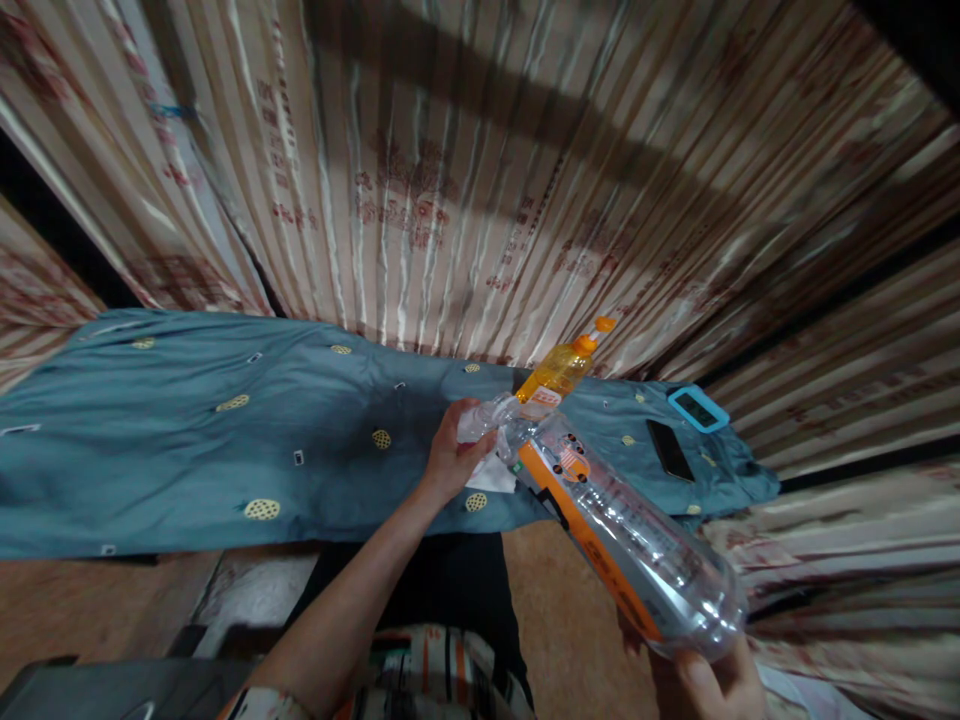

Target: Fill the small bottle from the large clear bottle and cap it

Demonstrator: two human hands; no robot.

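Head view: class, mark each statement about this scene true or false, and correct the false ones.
1. The right hand is at the base end of the large clear bottle. True.
2. The smaller bottle has a blue top. False: its top is orange.
3. The cloth carries yellow pineapple prints. True.
4. The left hand touches the dark phone. False: that hand is near the large clear bottle's neck, well apart from the phone.
5. The blue-framed device lies beyond the phone, nearer the curtain. True.
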